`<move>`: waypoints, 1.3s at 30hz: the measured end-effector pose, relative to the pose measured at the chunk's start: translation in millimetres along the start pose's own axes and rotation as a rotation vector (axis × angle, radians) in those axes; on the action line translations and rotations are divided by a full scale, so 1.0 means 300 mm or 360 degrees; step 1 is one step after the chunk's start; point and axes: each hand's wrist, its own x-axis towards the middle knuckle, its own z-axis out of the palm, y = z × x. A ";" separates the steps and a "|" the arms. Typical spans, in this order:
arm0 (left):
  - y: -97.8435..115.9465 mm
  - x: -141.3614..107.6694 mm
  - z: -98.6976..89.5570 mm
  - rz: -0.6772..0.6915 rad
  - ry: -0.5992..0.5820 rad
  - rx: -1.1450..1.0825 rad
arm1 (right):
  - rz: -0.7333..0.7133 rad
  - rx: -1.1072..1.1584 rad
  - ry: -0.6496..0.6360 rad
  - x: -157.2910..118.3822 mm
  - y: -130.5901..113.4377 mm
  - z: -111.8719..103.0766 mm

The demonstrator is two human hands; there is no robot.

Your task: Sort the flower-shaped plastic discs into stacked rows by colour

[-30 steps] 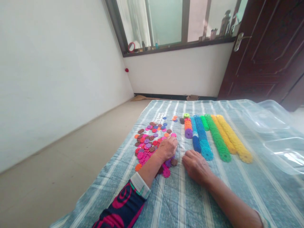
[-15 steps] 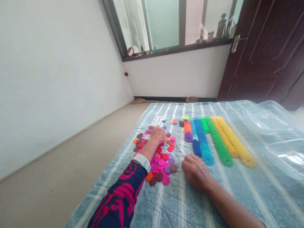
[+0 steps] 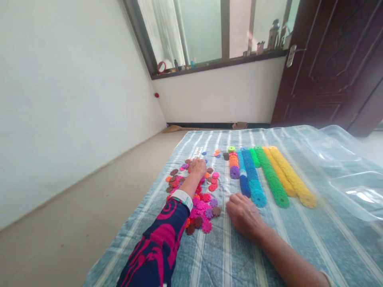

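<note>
My left hand (image 3: 197, 166) is at the far side of a loose pile of notched plastic discs (image 3: 202, 205) in pink, red, brown, purple and orange. Its fingers curl downward and look closed; what they hold, if anything, is hidden under the hand. My right hand (image 3: 243, 214) rests on the striped cloth, just right of the pile, with fingers curled in. I cannot make out what lies inside it. Beyond it are rows of overlapping discs: a blue row (image 3: 254, 175), a green row (image 3: 273, 181), a yellow row (image 3: 295, 177) and a short orange and purple row (image 3: 234, 165).
Two clear plastic containers (image 3: 332, 145) stand along the right of the cloth (image 3: 209, 263). A few blue and orange discs (image 3: 217, 153) and a dark stack (image 3: 226, 156) lie toward the back. Past the table are a white wall, a window sill and a dark red door (image 3: 332, 59).
The view has shifted slightly. My left hand stays over the far part of the pile, and my right hand remains curled on the cloth; the rows look the same.
</note>
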 end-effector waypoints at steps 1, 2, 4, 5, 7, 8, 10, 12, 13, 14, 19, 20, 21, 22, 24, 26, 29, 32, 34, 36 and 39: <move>0.000 0.005 -0.002 -0.0012 0.0001 -0.0003 | 0.0002 -0.0009 -0.0009 0.000 0.000 0.001; 0.000 0.009 -0.004 -0.0026 0.0005 -0.0008 | 0.0006 -0.0016 -0.0016 0.000 0.001 0.002; -0.002 0.016 -0.005 -0.0049 0.0031 -0.0019 | 0.0014 -0.0022 -0.0032 0.000 0.002 0.003; -0.004 0.018 -0.004 -0.0054 0.0054 -0.0026 | 0.0015 -0.0022 -0.0040 0.000 0.002 0.004; -0.010 0.021 0.000 -0.0048 0.0104 -0.0037 | 0.0016 -0.0025 -0.0057 0.002 0.004 0.003; -0.014 0.021 0.002 -0.0038 0.0130 -0.0048 | 0.0017 -0.0028 -0.0067 0.003 0.004 0.003; -0.022 0.022 0.004 -0.0024 0.0164 -0.0108 | 0.0017 -0.0036 -0.0086 0.007 0.005 0.000; -0.031 0.024 -0.002 -0.0026 0.0175 -0.0186 | 0.0016 -0.0043 -0.0100 0.011 0.004 -0.004; -0.033 0.024 -0.008 -0.0030 0.0177 -0.0226 | 0.0014 -0.0045 -0.0107 0.013 0.003 -0.007; -0.034 0.023 -0.017 -0.0032 0.0177 -0.0264 | 0.0015 -0.0049 -0.0114 0.015 0.003 -0.010; 0.002 -0.023 -0.058 0.0147 0.0203 -0.0584 | 0.0016 -0.0075 -0.0132 0.023 0.002 -0.020; 0.019 -0.042 -0.061 0.0226 0.0187 -0.0702 | 0.0019 -0.0083 -0.0123 0.024 0.001 -0.020; 0.039 -0.064 -0.061 0.0311 0.0156 -0.0835 | 0.0018 -0.0090 -0.0106 0.024 0.000 -0.019; 0.061 -0.089 -0.059 0.0385 0.0112 -0.0976 | 0.0010 -0.0095 -0.0084 0.025 -0.002 -0.017; 0.110 -0.140 -0.052 0.0517 0.0015 -0.1227 | -0.0042 -0.0087 -0.0019 0.024 -0.007 -0.013; 0.159 -0.186 -0.042 0.0633 -0.0113 -0.1426 | -0.0116 -0.0053 0.0061 0.025 -0.012 -0.011; 0.218 -0.235 -0.031 0.0734 -0.0269 -0.1611 | -0.0123 -0.0022 0.0229 0.029 -0.008 -0.021; 0.252 -0.255 -0.022 0.0782 -0.0315 -0.1670 | -0.0015 -0.0012 0.0407 0.038 0.016 -0.049; 0.265 -0.259 -0.018 0.0799 -0.0318 -0.1702 | 0.0068 -0.0007 0.0479 0.044 0.041 -0.072; 0.272 -0.261 -0.013 0.0817 -0.0333 -0.1721 | 0.0159 0.0015 0.0517 0.048 0.068 -0.092; 0.281 -0.267 -0.007 0.0829 -0.0359 -0.1695 | 0.0366 0.0152 0.0609 0.050 0.111 -0.107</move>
